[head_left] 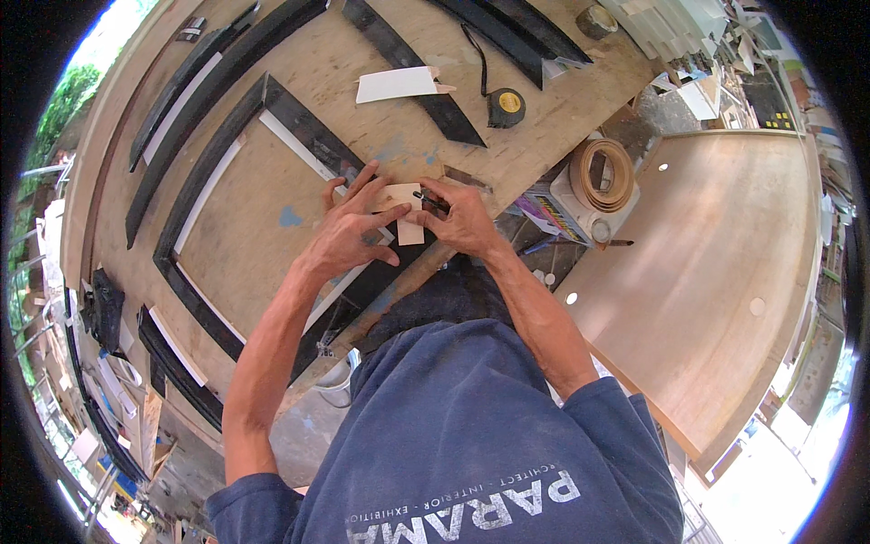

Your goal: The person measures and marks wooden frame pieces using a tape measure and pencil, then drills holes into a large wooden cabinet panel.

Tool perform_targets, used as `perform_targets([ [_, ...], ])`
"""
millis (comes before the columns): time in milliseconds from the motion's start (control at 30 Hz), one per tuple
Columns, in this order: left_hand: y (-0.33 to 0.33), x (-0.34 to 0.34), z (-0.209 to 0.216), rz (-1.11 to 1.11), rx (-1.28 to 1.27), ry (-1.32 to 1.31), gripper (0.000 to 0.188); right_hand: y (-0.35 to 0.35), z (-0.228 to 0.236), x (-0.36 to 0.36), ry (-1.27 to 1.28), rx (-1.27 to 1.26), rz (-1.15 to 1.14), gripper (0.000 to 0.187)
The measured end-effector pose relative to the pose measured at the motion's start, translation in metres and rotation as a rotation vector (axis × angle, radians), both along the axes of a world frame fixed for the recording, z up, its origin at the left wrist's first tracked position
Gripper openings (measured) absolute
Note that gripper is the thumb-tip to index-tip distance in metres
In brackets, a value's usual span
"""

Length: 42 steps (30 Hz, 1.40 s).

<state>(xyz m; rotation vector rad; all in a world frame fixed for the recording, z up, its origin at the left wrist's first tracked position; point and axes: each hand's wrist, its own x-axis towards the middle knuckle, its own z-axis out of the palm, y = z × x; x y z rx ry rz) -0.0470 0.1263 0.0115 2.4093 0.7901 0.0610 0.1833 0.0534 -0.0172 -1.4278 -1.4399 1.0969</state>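
Note:
A small pale wood piece [410, 232] and a second light veneer strip [397, 194] lie over the corner of a black mitred frame [304, 123]. My left hand [349, 228] is spread over that corner, its index finger pressing on the pale wood. From the other side, my right hand [460, 220] pinches a slim black tool [426, 199] against the veneer strip. Whether it is a pen or a cutter cannot be made out. The frame's corner is partly hidden beneath both hands.
On the wooden worktable [263, 231] lie a tape measure [506, 107], a white strip [397, 84] and several black frame lengths [412, 77]. A roll of edging band [603, 177] tops a box at the right, beside a large wooden panel [698, 272].

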Motion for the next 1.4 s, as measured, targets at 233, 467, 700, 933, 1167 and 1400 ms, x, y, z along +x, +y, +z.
perform_targets([
  [233, 0.0, 0.0, 0.003, -0.003, -0.003, 0.038, 0.086, -0.003, 0.011, 0.006, 0.051, -0.127, -0.077, 0.042],
  [467, -0.001, 0.001, 0.006, 0.011, -0.019, 0.024, 0.086, -0.034, 0.007, 0.043, 0.317, -0.176, -0.498, 0.015],
  [700, 0.002, 0.002, 0.005, -0.016, -0.012, 0.024, 0.084, -0.072, 0.005, 0.035, -0.009, -0.06, -0.302, 0.039],
  [933, 0.0, 0.006, 0.012, -0.003, 0.007, 0.049, 0.08, -0.03, 0.02, 0.02, -0.118, 0.099, 0.072, 0.089],
  [1167, 0.002, 0.005, 0.014, -0.018, 0.018, 0.054, 0.078, -0.016, 0.013, 0.012, -0.059, -0.027, 0.22, 0.093],
  [1400, 0.002, 0.005, 0.015, -0.016, 0.029, 0.063, 0.078, -0.017, 0.012, 0.01, -0.082, 0.061, 0.194, 0.091],
])
